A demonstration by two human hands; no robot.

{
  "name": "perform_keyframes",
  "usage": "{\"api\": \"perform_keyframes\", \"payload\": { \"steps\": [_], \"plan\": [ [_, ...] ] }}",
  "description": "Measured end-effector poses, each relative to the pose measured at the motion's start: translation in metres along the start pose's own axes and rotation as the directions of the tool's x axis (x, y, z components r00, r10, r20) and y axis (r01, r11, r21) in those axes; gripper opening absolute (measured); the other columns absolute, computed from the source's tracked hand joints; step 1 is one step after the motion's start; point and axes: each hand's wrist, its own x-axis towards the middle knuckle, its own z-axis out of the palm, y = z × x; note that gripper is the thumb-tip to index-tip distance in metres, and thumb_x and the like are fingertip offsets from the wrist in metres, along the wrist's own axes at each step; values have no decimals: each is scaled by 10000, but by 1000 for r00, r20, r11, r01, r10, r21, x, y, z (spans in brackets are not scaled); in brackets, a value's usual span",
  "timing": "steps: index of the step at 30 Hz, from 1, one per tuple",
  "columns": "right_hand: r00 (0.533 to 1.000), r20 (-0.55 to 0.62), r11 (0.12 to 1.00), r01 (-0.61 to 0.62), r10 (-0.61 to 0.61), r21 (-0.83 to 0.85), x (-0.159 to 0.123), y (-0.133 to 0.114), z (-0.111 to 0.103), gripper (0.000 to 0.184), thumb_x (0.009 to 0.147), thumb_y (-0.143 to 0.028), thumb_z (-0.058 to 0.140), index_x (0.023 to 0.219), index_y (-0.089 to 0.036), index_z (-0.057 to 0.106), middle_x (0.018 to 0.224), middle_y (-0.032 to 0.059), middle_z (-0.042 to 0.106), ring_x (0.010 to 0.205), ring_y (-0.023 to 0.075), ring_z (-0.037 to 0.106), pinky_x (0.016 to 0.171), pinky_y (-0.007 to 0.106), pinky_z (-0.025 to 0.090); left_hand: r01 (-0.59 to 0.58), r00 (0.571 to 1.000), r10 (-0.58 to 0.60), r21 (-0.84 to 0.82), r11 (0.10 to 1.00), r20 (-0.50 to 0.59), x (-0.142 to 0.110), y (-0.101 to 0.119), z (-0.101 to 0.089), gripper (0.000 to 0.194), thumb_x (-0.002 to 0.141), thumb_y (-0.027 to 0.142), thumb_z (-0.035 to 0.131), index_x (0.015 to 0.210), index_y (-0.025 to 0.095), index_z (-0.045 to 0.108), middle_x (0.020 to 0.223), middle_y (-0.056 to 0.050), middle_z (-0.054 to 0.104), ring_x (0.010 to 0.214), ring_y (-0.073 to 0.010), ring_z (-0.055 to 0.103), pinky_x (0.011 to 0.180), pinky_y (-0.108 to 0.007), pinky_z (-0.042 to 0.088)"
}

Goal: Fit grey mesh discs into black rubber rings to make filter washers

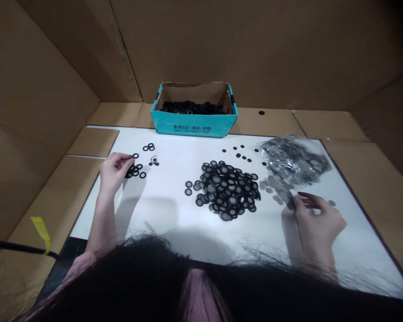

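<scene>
At the left, my left hand is closed in a pinch, a black ring at its fingertips, over a small group of loose black rings. My right hand reaches down at the right side, thumb and forefinger closed on a dark grey disc. Thin grey discs lie scattered just beyond those fingertips. Between the hands spreads a large pile of black rings with grey centres. The exact grip of both hands is partly hidden by the fingers.
An open turquoise box with black pieces in it stands at the back. A clear plastic bag of grey discs lies at the right. Small black discs dot the white board. Cardboard walls enclose the table.
</scene>
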Motion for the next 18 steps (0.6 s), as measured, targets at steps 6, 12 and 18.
{"api": "perform_keyframes", "payload": {
  "steps": [6, 12, 18],
  "plan": [
    [992, -61, 989, -101, 108, 107, -2, -9, -4, 399, 717, -371, 637, 1062, -180, 704, 747, 55, 693, 680, 221, 623, 788, 376, 460, -22, 999, 27, -114, 993, 37, -4, 12, 4, 204, 778, 378, 657, 802, 177, 682, 830, -41, 672, 696, -151, 596, 665, -281, 474],
    [990, -50, 982, -126, 134, 138, -1, -16, -7, 273, 717, -358, 609, 846, -145, 720, 729, 72, 674, 632, 197, 582, 729, 361, 450, -44, 992, 69, -215, 976, 109, -10, 35, 10, 145, 770, 316, 667, 751, 174, 691, 777, -30, 655, 682, -146, 594, 620, -269, 463],
    [991, -66, 963, -96, 116, 251, 1, -38, -10, 241, 692, -336, 631, 766, -121, 711, 710, 90, 665, 711, 235, 607, 735, 378, 444, -16, 976, 85, -318, 948, 202, -19, 58, 24, 146, 799, 310, 658, 757, 170, 656, 764, -25, 628, 668, -130, 557, 619, -259, 452]
  ]
}}
